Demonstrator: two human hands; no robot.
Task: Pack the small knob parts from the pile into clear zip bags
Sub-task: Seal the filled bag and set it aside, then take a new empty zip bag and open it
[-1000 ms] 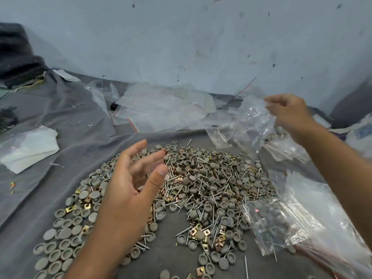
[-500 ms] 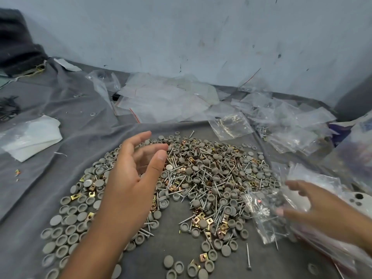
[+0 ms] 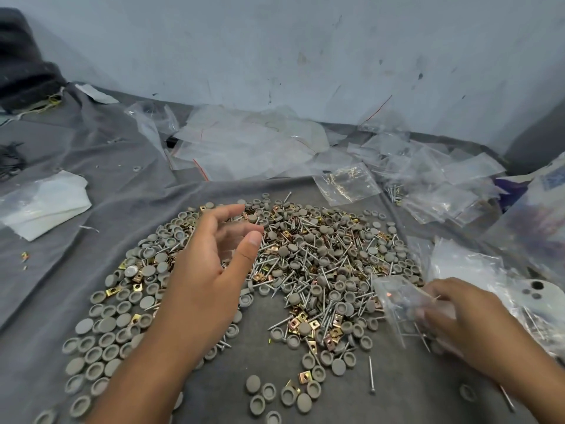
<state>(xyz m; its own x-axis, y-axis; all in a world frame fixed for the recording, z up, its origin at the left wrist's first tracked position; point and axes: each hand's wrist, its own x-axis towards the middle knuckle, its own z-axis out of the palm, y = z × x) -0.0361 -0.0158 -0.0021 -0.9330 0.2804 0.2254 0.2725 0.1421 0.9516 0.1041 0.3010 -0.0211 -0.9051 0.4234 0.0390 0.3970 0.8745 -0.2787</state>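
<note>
My right hand [image 3: 458,319], away at the packed bags a second ago, now pinches a clear zip bag [image 3: 403,304] at the right edge of the knob pile [image 3: 305,270], while my left hand [image 3: 211,270] hovers loosely open above it, ready to fill.

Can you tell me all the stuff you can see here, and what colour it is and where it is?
Round grey plastic knob caps: too many to count, grey, heaped mid-cloth and spread toward the near left.
Thin silver metal screws: many, silver, mixed through the pile's middle and right.
Square brass-coloured metal clips: many, gold, scattered among the caps.
Grey cloth: one, grey, under everything.
Clear empty zip bags: a heap, see-through, far side by the wall.
Clear filled zip bags: several, see-through, far right.
White folded plastic sheet: one, white, left.
Pale blue wall: behind.
Left hand: fingers loosely curled above the pile, holding nothing.
Right hand: near right, gripping a clear small zip bag.
</note>
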